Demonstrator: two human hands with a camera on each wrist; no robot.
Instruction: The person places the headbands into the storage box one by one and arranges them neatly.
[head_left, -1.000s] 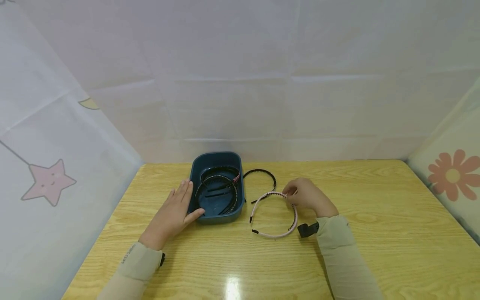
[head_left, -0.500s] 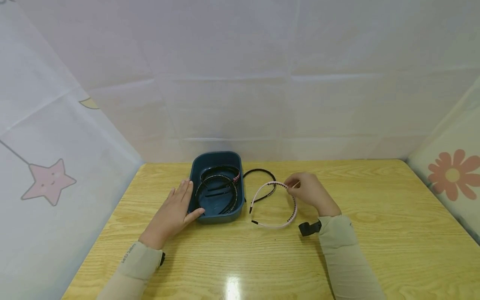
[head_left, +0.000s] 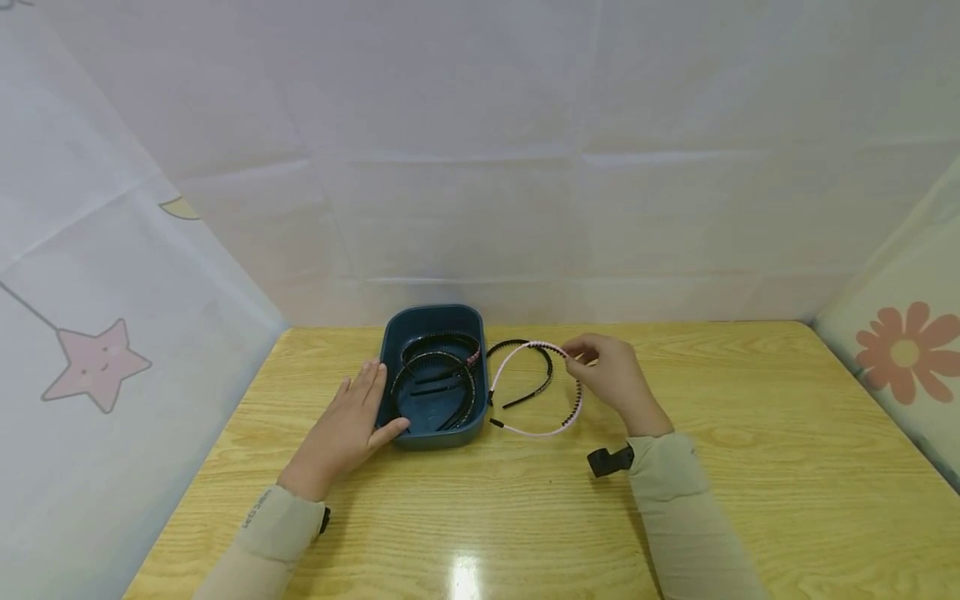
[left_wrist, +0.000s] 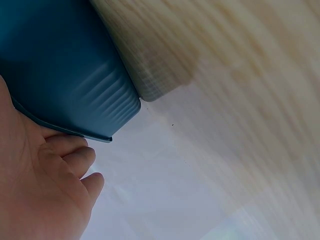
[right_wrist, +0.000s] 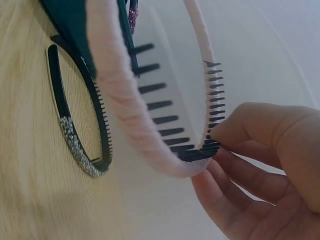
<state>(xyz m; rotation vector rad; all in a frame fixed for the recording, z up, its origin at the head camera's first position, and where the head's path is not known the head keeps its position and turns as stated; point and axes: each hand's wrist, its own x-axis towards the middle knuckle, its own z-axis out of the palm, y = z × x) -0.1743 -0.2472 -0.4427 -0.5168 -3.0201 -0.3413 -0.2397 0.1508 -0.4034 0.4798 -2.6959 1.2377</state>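
A pink fabric-wrapped headband (head_left: 534, 434) with black inner teeth is pinched between the thumb and fingers of my right hand (head_left: 615, 375). In the right wrist view the pink headband (right_wrist: 130, 120) is raised above the table, and its tips point toward the basket. My left hand (head_left: 341, 429) lies with straight fingers along the left side of a dark blue basket (head_left: 431, 440), the thumb over its near rim. Inside the basket are several black headbands (head_left: 472, 392), one with a pink decorated part. In the left wrist view, the fingers (left_wrist: 75, 155) rest at the basket's rim.
A black headband (right_wrist: 65, 95) with a silvery beaded section lies on the wooden table (head_left: 480, 508), just right of the basket and partly behind the pink one in the head view. A pale patterned cloth (head_left: 465, 208) hangs behind and at both sides of the table.
My right hand has lifted the pink headband and moved it away from me and slightly left, so it now overlaps the black headband in the head view. The left hand and basket stay put.
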